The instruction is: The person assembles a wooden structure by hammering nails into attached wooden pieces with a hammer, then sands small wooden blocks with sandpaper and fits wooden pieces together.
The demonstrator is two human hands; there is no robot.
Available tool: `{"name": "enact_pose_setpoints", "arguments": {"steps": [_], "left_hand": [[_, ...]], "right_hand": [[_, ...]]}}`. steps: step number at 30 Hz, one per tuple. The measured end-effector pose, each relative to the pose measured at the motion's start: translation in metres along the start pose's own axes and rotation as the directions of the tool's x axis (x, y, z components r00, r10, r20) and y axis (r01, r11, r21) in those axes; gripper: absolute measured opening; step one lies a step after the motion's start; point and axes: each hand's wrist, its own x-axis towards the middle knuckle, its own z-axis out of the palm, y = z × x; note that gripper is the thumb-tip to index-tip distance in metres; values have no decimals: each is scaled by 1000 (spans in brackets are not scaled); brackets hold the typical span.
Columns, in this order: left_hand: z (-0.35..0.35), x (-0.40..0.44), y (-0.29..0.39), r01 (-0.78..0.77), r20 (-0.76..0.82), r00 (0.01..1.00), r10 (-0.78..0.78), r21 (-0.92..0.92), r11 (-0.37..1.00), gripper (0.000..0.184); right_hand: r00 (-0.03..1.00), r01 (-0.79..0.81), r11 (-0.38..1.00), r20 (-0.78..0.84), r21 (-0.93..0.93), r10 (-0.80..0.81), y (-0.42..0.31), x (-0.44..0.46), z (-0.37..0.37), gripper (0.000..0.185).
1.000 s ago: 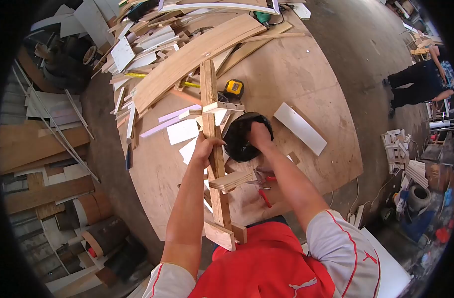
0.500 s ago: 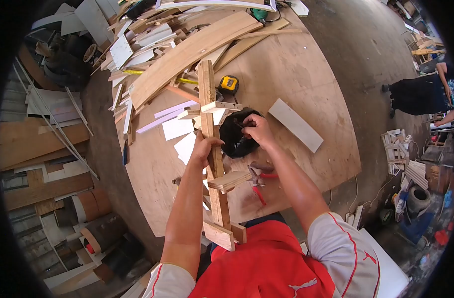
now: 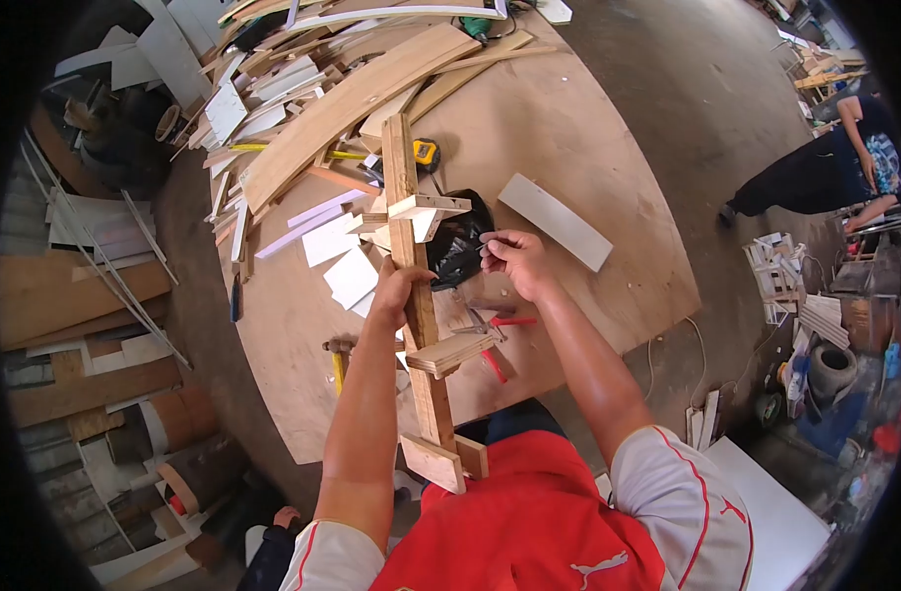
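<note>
My left hand [image 3: 403, 294] is closed around a long wooden post [image 3: 403, 187] that stands up from near my lap and leans over the table. Short wooden blocks [image 3: 429, 206] cross the post near its top, with a plywood block [image 3: 450, 353] lower down and more pieces [image 3: 433, 463] at its bottom end. My right hand [image 3: 519, 264] is pinched at the right edge of a black plastic bag [image 3: 458, 241]. Something small and dark shows at its fingertips, too small to name. Red-handled pincers [image 3: 495, 335] lie below that hand.
A tape measure [image 3: 427, 155] lies beyond the bag. To the right rests a pale board [image 3: 557, 222]. A hammer [image 3: 338, 360] lies by my left forearm. Wood offcuts [image 3: 273, 89] and a curved plank [image 3: 362, 113] pile up at the far left. Another person [image 3: 825, 167] stands at right.
My right hand has come out of the black bag to its right edge, its fingers still pinched. My left hand keeps its hold on the post. Another person's arm now shows at lower left.
</note>
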Motion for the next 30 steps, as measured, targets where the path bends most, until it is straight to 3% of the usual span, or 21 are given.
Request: {"name": "enact_pose_setpoints", "arguments": {"steps": [2,5,11,14,18,22,25,30], "left_hand": [[6,-8,-12,-22,14,1000,22,6,1000,57],[25,-39,-17,-17,-6,1000,17,89,996,52],[51,-66,-64,-86,73,994,81,78,993,45],[77,-95,-67,-95,118,988,96,-13,995,45],[109,-111,-94,-71,311,946,90,-73,995,50],[144,-99,-133,19,312,950,13,-99,995,52],[181,-112,-157,-23,207,977,48,-120,992,36],[224,-120,-186,-47,180,981,75,-155,987,38]], "right_hand": [[999,52,992,12,113,-53,1,-21,-11,21],[994,105,985,-41,140,-100,-2,-57,-19,20],[987,129,991,-97,29,-126,-8,-130,-46,15],[978,158,987,-140,-5,-157,-14,-163,-57,15],[945,220,967,-216,-131,-244,-12,-206,-81,14],[922,248,935,-233,-255,-308,-28,-240,-97,12],[916,256,908,-217,-330,-337,-35,-257,-121,11],[920,217,874,-207,-436,-332,-50,-259,-159,11]]}}
